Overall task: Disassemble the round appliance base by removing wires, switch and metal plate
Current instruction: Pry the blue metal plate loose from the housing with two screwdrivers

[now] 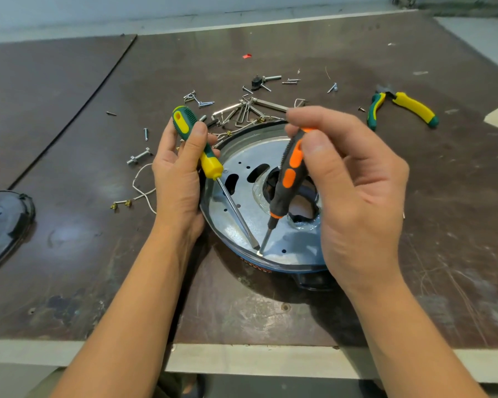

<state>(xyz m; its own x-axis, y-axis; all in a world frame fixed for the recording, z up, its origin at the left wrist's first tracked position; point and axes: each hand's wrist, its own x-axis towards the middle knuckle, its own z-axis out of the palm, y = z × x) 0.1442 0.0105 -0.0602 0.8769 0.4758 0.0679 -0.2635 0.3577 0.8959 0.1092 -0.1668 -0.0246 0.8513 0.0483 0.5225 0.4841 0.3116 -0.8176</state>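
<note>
Head view: orange lettering on the front rim of the round base [270, 268], too blurred to read. The left hand [179, 179] curls round a green-and-yellow screwdriver [210, 165], and the right hand [357, 191] pinches a black-and-orange screwdriver [285, 182] near its handle top. Both tips meet at one spot on the shiny metal plate [239, 222], near its front edge. The base sits mid-way across the worktop [69, 139], with loose screws [204, 104] scattered behind.

No legible text or labels
</note>
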